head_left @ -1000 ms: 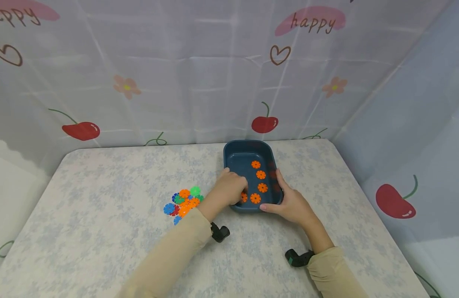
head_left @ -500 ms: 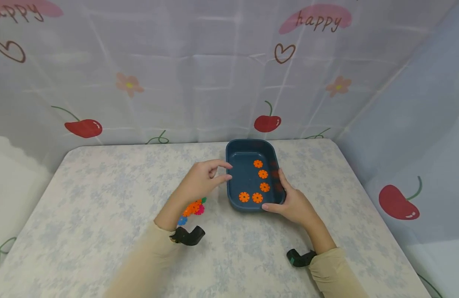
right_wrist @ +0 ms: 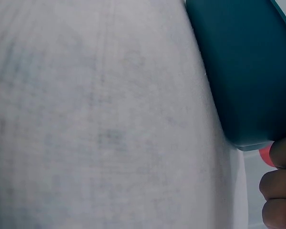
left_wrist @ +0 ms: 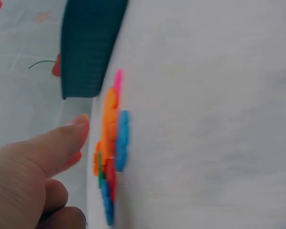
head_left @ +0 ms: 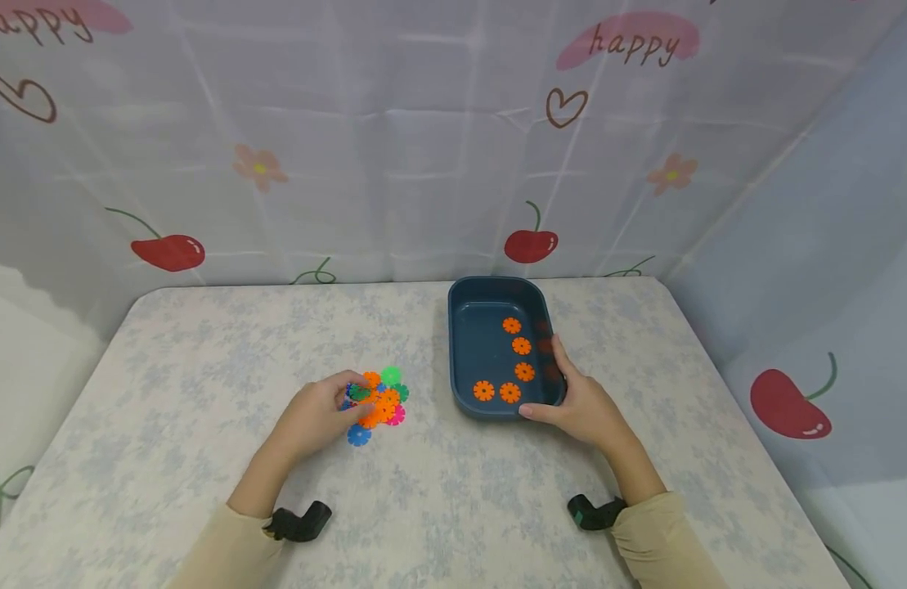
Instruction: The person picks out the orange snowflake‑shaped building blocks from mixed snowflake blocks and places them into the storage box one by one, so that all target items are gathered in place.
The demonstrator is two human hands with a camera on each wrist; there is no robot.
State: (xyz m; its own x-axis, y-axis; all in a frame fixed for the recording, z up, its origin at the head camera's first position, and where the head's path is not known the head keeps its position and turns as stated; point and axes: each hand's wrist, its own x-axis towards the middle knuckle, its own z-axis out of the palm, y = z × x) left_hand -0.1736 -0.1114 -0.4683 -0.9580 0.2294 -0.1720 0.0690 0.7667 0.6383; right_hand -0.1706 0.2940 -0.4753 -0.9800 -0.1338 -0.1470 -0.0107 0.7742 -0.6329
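Observation:
My left hand (head_left: pixel 316 419) is at a small pile of notched plastic discs (head_left: pixel 385 406), thumb and index finger apart over its left side. In the left wrist view the thumb (left_wrist: pixel 52 143) is beside the pile, and I see nothing held. The discs are orange, blue, green, red and pink. My right hand (head_left: pixel 581 406) holds the near right corner of a dark blue tray (head_left: pixel 482 348), thumb over the rim and fingers along the outer side. Inside the tray several orange discs (head_left: pixel 522 346) lie flat, spaced along its right side and near end.
A pale patterned cloth (head_left: pixel 453 507) covers the table. The far edge meets a hanging curtain (head_left: pixel 394 164) printed with cherries and flowers. A black wrist camera (head_left: pixel 302 522) is strapped at the left wrist, another camera (head_left: pixel 596 513) at the right.
My left hand has come out of the tray, leaving an orange disc at its near left, and moved left and down to the pile. The right hand keeps its hold on the tray.

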